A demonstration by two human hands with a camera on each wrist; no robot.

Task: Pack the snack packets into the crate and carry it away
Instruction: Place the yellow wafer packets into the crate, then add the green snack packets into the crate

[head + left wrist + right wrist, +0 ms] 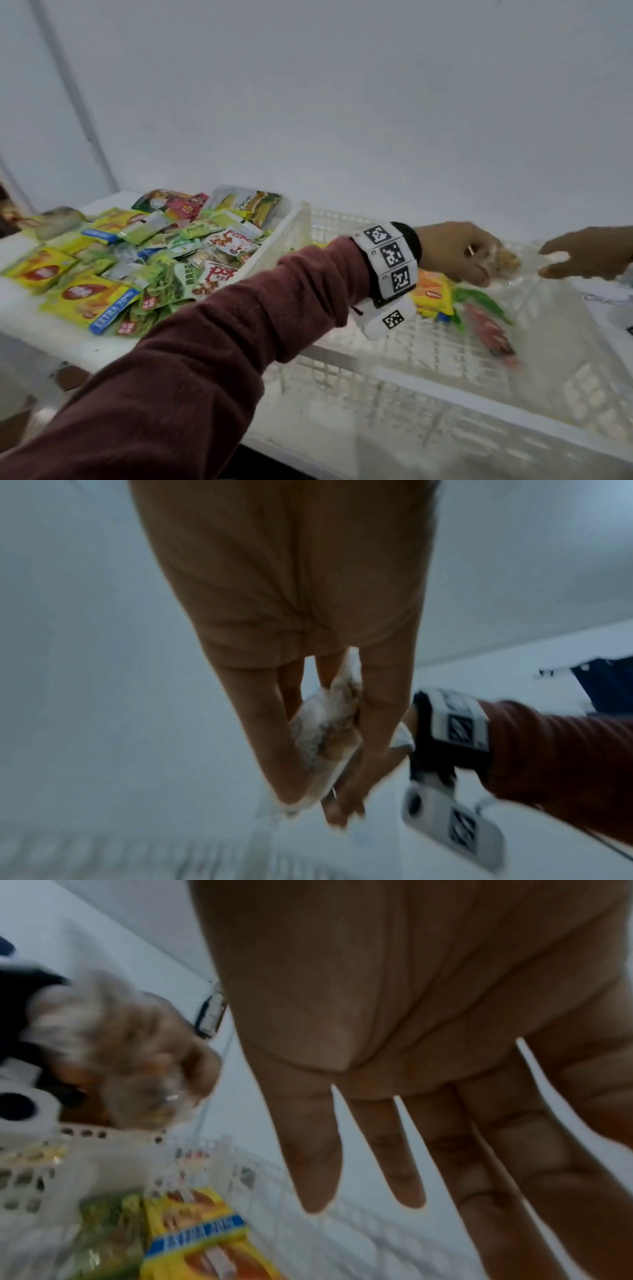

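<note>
My left hand [483, 274] reaches across the white lattice crate [411, 380] and pinches a clear packet of brownish snack [510, 262] above its far right side. The left wrist view shows that clear packet [325, 729] pressed between thumb and fingers of the left hand [318, 799]. My right hand [555, 263] comes in from the right, fingers stretched toward the packet; blur hides whether they touch. In the right wrist view the right hand [411, 1191] is flat and holds nothing. A yellow packet [433, 298], a green one [479, 301] and a red one [489, 332] lie in the crate.
A heap of several yellow, green and red snack packets [137, 257] covers the white table [30, 322] left of the crate. A plain white wall stands close behind. The yellow packet [205, 1240] lies on the crate floor below my right hand.
</note>
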